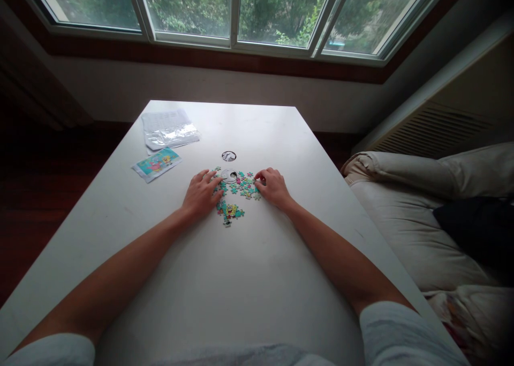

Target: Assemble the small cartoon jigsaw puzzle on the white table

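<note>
A loose pile of small colourful jigsaw pieces lies mid-table. At its left edge rests my left hand, palm down with fingers spread, touching some pieces and partly covering them. My right hand is at the pile's right edge, thumb and fingertips curled together. Anything between those fingertips is too small to make out. Nearer to me lies a joined cluster of puzzle pieces with a yellow cartoon face. A round silvery tin or disc sits among the pieces, and a smaller round disc lies beyond it.
On the far left of the white table lies a clear plastic bag with papers. In front of it is a cartoon picture card. A beige sofa stands along the right side. Windows line the far wall.
</note>
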Motion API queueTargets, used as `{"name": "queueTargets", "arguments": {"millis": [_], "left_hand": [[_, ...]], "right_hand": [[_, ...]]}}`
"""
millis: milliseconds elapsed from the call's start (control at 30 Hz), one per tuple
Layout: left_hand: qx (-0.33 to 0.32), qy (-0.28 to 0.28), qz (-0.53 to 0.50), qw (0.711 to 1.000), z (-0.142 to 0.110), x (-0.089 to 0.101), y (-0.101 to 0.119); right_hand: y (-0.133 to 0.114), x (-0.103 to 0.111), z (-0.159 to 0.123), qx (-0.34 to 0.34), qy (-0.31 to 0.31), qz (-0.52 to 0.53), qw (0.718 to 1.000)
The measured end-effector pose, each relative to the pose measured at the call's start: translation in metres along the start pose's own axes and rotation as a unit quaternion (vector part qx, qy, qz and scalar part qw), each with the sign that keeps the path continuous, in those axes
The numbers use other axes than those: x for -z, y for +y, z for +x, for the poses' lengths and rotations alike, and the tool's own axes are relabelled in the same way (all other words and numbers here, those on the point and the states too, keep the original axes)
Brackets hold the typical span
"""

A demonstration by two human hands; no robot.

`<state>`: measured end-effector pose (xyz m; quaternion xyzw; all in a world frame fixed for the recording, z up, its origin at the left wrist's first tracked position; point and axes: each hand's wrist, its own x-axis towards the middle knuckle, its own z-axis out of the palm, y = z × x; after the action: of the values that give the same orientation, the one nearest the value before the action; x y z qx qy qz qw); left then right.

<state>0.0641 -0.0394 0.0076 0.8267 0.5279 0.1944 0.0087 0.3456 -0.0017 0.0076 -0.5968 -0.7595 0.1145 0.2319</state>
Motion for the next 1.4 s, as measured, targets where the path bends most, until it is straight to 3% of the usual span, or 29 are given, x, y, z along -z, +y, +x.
{"name": "queueTargets", "arguments": {"millis": [500, 700, 967, 1200, 1400], "left_hand": [[-0.024, -0.005, -0.011, 1.000, 0.000, 0.004, 0.003], [-0.088, -0.020, -0.053, 0.995, -0.002, 0.008, 0.010], [-0.191, -0.068, -0.079, 0.976, -0.003, 0.015, 0.008], [-0.171, -0.060, -0.081, 0.980, -0.002, 0.017, 0.006], [-0.160, -0.039, -0.081, 0.983, -0.001, 0.015, -0.003]], "right_hand": [[-0.003, -0.002, 0.001, -0.011, 0.016, 0.036, 0.999], [-0.006, 0.000, 0.000, -0.034, 0.020, 0.092, 0.995], [-0.012, 0.006, -0.006, -0.001, 0.057, 0.206, 0.977], [-0.050, 0.014, -0.035, 0.045, -0.059, 0.248, 0.966], [-0.082, 0.002, -0.060, 0.101, -0.131, 0.246, 0.955]]}}
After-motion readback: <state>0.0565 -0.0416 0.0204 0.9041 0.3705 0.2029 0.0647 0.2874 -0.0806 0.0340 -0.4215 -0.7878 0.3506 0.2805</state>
